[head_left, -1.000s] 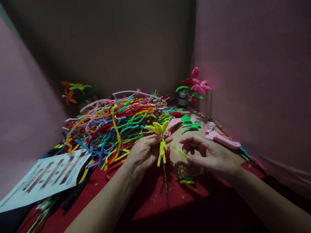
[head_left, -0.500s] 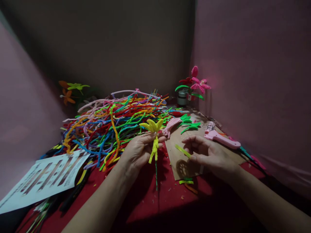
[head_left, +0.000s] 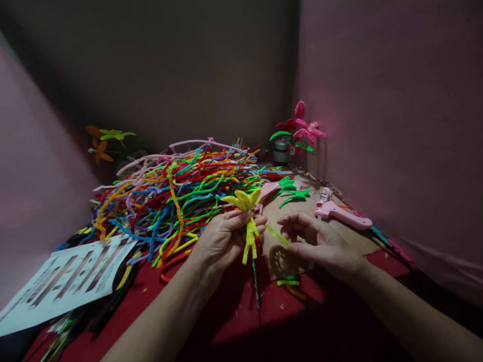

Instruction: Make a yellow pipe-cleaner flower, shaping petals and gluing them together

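My left hand (head_left: 228,234) pinches a yellow pipe-cleaner flower (head_left: 246,200) just under its petals. Loose yellow ends hang below the fingers, and a thin green twisted stem (head_left: 255,284) points down towards the red cloth. To the right, my right hand (head_left: 320,244) holds a short yellow-green strip (head_left: 277,235) between thumb and fingers. The strip's free end points at the flower but stays a little apart from it. Beneath the right hand lies a brown board (head_left: 269,259), partly covered by its shadow.
A large heap of coloured pipe cleaners (head_left: 196,186) fills the back left. Green leaf pieces (head_left: 292,193) and a pink glue gun (head_left: 341,213) lie on the board. Pink flowers (head_left: 310,130) stand at the back right. A printed sheet (head_left: 71,276) lies at the left on the red cloth (head_left: 226,311).
My left hand has moved right with the flower, tilting it so the stem swings rightward. My right hand has shifted slightly left, bringing the strip nearer the flower.
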`<move>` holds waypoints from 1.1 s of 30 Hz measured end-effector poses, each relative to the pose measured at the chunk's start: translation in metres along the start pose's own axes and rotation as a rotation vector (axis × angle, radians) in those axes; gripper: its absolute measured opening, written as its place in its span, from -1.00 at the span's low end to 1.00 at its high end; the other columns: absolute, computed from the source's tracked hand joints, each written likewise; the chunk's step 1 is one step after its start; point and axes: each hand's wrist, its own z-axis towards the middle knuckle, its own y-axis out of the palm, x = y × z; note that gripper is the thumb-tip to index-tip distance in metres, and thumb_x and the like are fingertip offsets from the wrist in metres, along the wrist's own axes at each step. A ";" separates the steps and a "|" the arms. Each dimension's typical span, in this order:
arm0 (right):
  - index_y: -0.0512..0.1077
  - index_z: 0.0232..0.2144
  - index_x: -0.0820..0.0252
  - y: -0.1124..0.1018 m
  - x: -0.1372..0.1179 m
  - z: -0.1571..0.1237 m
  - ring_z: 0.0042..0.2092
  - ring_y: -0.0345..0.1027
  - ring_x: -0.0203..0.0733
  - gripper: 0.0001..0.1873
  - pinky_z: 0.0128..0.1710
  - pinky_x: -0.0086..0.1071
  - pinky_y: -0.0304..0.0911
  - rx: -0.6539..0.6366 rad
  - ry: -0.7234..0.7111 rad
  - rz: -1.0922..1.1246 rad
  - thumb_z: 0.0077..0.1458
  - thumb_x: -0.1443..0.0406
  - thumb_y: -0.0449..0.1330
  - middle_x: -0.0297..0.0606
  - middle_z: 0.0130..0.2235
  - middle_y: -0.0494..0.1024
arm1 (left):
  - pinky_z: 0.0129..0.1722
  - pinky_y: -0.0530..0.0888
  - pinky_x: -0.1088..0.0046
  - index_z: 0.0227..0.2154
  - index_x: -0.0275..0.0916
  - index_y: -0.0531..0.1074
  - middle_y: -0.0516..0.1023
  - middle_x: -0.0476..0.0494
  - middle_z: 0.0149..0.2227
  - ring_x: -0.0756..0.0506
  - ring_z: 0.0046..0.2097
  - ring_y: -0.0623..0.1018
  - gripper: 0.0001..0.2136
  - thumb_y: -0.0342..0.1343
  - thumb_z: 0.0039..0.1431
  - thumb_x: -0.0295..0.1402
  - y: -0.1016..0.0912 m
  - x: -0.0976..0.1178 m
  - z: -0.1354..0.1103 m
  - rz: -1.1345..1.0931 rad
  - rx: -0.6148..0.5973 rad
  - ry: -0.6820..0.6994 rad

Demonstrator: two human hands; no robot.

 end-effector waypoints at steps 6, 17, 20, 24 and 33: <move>0.25 -0.09 0.17 0.013 0.000 0.007 -0.26 0.29 -0.22 -0.57 -0.28 -0.33 0.22 -0.038 0.099 0.028 -0.07 0.29 0.18 -0.26 -0.30 0.39 | -0.39 0.54 0.37 -0.45 -0.44 0.44 0.55 -0.28 -0.46 -0.13 -0.41 0.57 -0.90 0.03 0.00 -0.61 0.004 -0.003 -0.004 -0.009 -0.046 -0.034; 0.44 -0.28 0.24 0.029 -0.001 0.023 -0.41 0.34 -0.31 -0.71 -0.35 -0.43 0.21 -0.046 0.272 0.532 -0.17 0.40 0.13 -0.27 -0.38 0.50 | -0.39 0.53 0.41 -0.48 -0.45 0.43 0.54 -0.29 -0.50 -0.13 -0.41 0.57 -0.88 -0.01 0.03 -0.60 0.002 -0.004 -0.004 0.007 -0.117 -0.025; 0.47 -0.33 0.27 0.026 -0.001 0.024 -0.40 0.35 -0.29 -0.70 -0.36 -0.43 0.21 -0.053 0.320 0.483 -0.20 0.41 0.08 -0.25 -0.38 0.52 | -0.38 0.53 0.42 -0.47 -0.46 0.43 0.54 -0.30 -0.50 -0.14 -0.40 0.57 -0.91 0.03 0.01 -0.60 0.003 -0.004 -0.005 0.029 -0.127 -0.043; 0.46 -0.29 0.20 0.025 -0.007 0.024 -0.43 0.33 -0.29 -0.70 -0.48 -0.44 0.21 -0.083 0.386 0.468 -0.16 0.35 0.11 -0.29 -0.37 0.51 | -0.39 0.52 0.44 -0.47 -0.46 0.44 0.54 -0.31 -0.47 -0.13 -0.41 0.57 -0.92 0.04 0.01 -0.59 0.003 -0.003 -0.006 0.036 -0.137 -0.037; 0.50 -0.47 0.26 0.011 -0.019 0.024 -0.49 0.27 -0.30 -0.75 -0.50 -0.44 0.13 -0.024 0.310 0.165 -0.16 0.17 0.23 -0.30 -0.53 0.46 | -0.48 0.49 0.52 -0.37 -0.50 0.46 0.55 -0.35 -0.45 -0.08 -0.47 0.56 -0.84 -0.01 0.06 -0.56 0.000 -0.001 -0.007 0.105 -0.199 -0.067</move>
